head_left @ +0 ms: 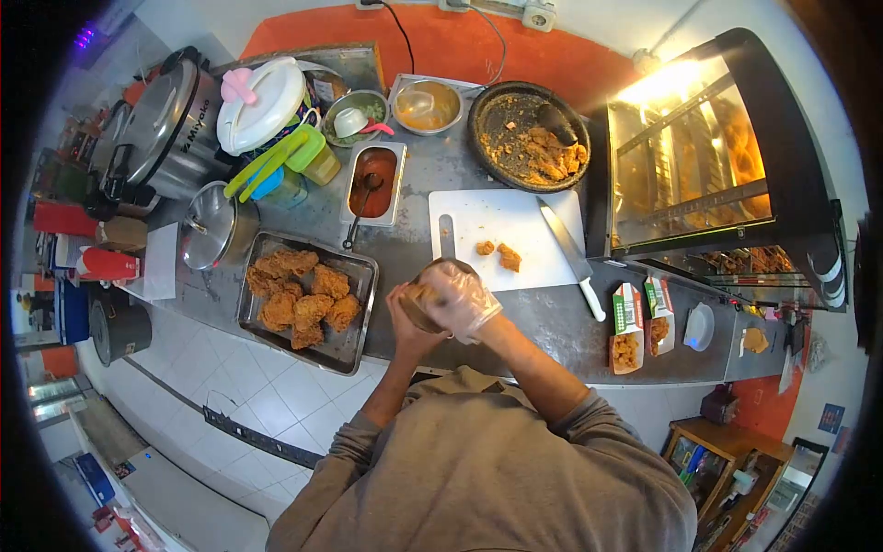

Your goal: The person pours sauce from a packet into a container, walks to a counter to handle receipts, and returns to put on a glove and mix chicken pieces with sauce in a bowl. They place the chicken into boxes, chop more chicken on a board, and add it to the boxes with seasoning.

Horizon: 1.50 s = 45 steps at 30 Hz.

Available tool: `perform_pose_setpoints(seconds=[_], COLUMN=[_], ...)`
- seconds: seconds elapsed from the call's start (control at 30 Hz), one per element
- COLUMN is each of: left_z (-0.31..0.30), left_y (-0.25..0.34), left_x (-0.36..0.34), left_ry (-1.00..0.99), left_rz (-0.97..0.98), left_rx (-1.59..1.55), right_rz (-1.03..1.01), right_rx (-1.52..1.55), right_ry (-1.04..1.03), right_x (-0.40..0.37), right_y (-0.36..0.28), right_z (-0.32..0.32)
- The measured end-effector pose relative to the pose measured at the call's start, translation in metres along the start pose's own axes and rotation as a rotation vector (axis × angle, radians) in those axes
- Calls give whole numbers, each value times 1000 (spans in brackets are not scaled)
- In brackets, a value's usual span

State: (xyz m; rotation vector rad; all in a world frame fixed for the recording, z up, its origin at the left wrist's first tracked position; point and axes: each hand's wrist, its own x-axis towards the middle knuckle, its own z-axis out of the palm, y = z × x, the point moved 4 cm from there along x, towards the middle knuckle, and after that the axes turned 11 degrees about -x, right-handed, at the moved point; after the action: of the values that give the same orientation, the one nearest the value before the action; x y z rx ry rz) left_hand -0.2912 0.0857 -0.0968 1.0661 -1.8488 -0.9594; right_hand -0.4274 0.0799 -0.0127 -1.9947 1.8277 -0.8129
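My left hand (407, 333) is wrapped round a small brown paper food box (416, 317) in front of my chest, at the counter's front edge. Over the box's opening is my right hand (463, 299), in a clear plastic glove with its fingers curled in; what they hold is hidden. Just beyond, two small fried chicken pieces (509, 258) lie on a white cutting board (460, 216). A knife (563, 239) with a white handle rests along the board's right side. Left of my hands, a metal tray (348, 359) carries several large fried chicken pieces (308, 308).
A red sauce pan (395, 207) holds a ladle (372, 184). Behind the board stands a stone mortar (476, 138) with crushed chicken. At right are a lit display warmer (598, 184) and two filled paper boxes (627, 317). Pots (204, 225) stand at left.
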Motion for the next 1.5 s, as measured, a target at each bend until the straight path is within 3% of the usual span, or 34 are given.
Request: perform_pose_setpoints(seconds=[0.03, 0.07, 0.13, 0.2, 0.27, 0.33, 0.4, 0.47, 0.53, 0.6, 0.63, 0.67, 0.7, 0.77, 0.8, 0.83, 0.87, 0.9, 0.93, 1.0, 1.03, 1.07, 1.13, 1.17, 1.2, 1.23, 1.27, 1.3, 1.37, 1.4, 1.47, 1.5], left_z=[-5, -7, -6, -17, -22, -23, -26, -19, -8, 19, 34, 46, 62, 92, 103, 113, 119, 118, 119, 121, 115, 112, 108, 87, 64, 40, 17, -7, -61, -82, -130, -145], left_y=[1, -11, -43, -34, -44, -49, -32, -34, -10, -5, -5, -5, -4, 1, 5, 7, 7, 20, 19, 13, 13, 8, -4, 13, 26, 34, 43, 52, 60, 57, 48, 31], left_x=[0, -7, -23, -25, -34, -39, -44, -56, -60, -72, -77, -81, -84, -90, -90, -90, -87, -82, -81, -80, -79, -86, -91, -85, -75, -65, -56, -47, -26, -16, 4, 10], left_ry=[11, 8, 80, 87, 103, 127, -6, -1, -73, -103, -155, -135, -163, -178, -155, -149, -144, -152, -137, -190, -245, -235, -354, -360, -348, -343, -333, -323, -111, -101, 125, 200], left_rz=[70, 69, -14, -28, -77, -100, -84, -152, 8, 33, 61, 66, 71, 30, 33, -15, -59, -114, -106, -77, -182, -175, -124, -248, -235, -250, -263, -254, -184, -175, 3, -28], left_rx=[84, 83, -315, -159, -243, -347, -201, -274, -238, -210, -190, -184, -181, -177, -180, -229, -278, -305, -309, -274, -225, -224, 97, 166, 168, -102, -372, -364, -384, -375, -313, -353], right_rz=[2, -119, -242, -60, 461, 585, 469, 393, 308, 370, 452, 423, 435, 209, 61, 136, 185, 279, 267, 176, 246, 236, 355, 247, 92, -83, -226, -374, -539, -556, -661, -648], right_rx=[-3, 24, 52, -320, -347, -751, -741, -666, -585, -405, -230, -119, 30, 211, 83, -47, -478, -505, -518, -556, -465, -470, -458, -440, -391, -441, -395, -342, -388, -465, -541, -650], right_ry=[2, 25, 45, 2, 202, 38, -40, -221, -57, -91, -123, -5, -85, -290, -333, -578, -733, -686, -681, -466, -647, -642, -746, -470, -248, -21, 24, 107, 116, -48, 13, -45], right_x=[1, 0, -10, -20, -13, -22, -33, -23, -20, -14, -10, -12, -21, -62, -70, -80, -77, -87, -97, -98, -95, -86, -61, -45, -13, 23, 71, 116, 190, 229, 288, 313], right_y=[-7, -18, -15, 30, 89, 142, 170, 169, 180, 191, 192, 177, 170, 184, 139, 108, 63, 56, 55, 54, 52, 57, 73, 61, 32, 23, -9, -42, -119, -141, -153, -154], right_z=[-10, -19, -27, -26, -21, 18, 51, 59, 61, 41, 27, -2, -21, -15, -32, -43, -56, -54, -49, -41, -42, -42, -36, -50, -66, -55, -56, -46, -25, 7, 74, 106])
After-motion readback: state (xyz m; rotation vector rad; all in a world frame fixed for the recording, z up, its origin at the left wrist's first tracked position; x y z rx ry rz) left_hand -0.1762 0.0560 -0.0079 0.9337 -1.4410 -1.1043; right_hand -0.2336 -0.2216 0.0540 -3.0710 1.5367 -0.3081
